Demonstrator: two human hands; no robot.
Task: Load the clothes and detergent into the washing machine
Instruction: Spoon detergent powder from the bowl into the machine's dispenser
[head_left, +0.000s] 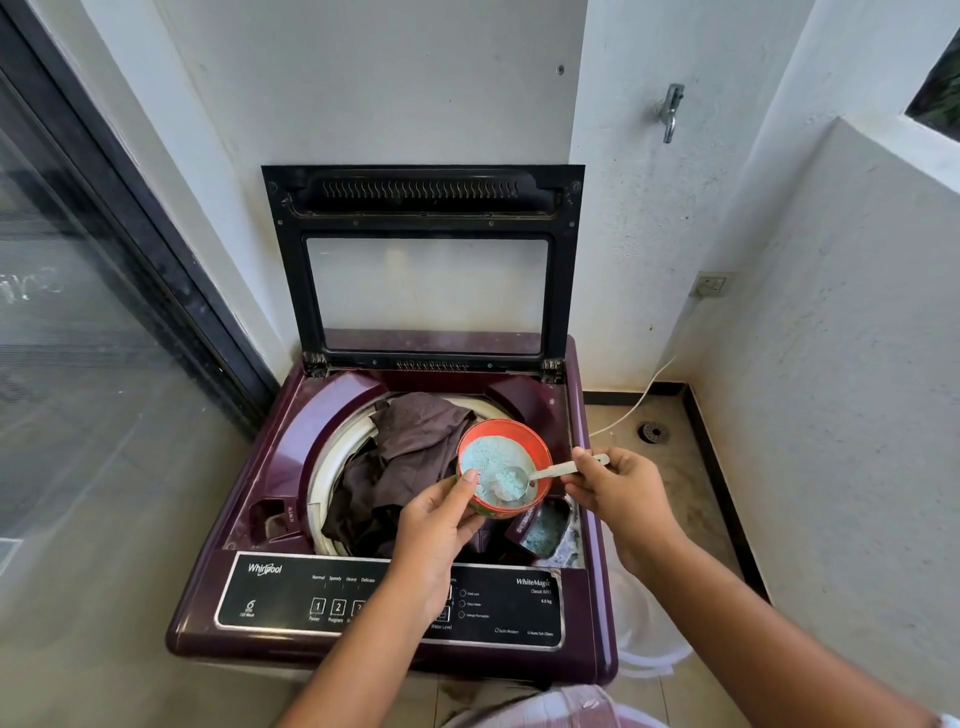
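Left hand (434, 525): fingers and thumb curled round the wall of a round orange-red bowl (524, 440), held tilted toward the camera above the front right of the drum opening

Right hand (615, 491): thumb and fingers pinch the handle end of a small metal spoon (558, 471); its scoop lies in the bowl, loaded with powder

Bowl contents: pale blue-green detergent powder (485, 457), covering the bottom, banked toward the lower rim

Beneath the bowl: maroon top-loading washing machine (249, 519), its black-framed glass lid (426, 208) raised upright against the wall

White drum rim (327, 467) rings a heap of dark brown clothes (415, 441), piled up to the level of the opening

Open detergent compartment (545, 530) at the front right corner of the deck, just below the bowl: holds the same blue powder, some spilled white around its edge

Black control panel (291, 592) along the front, partly covered by the left forearm

Wall right of the lid: metal tap (670, 111); floor drain (653, 432) beside the machine
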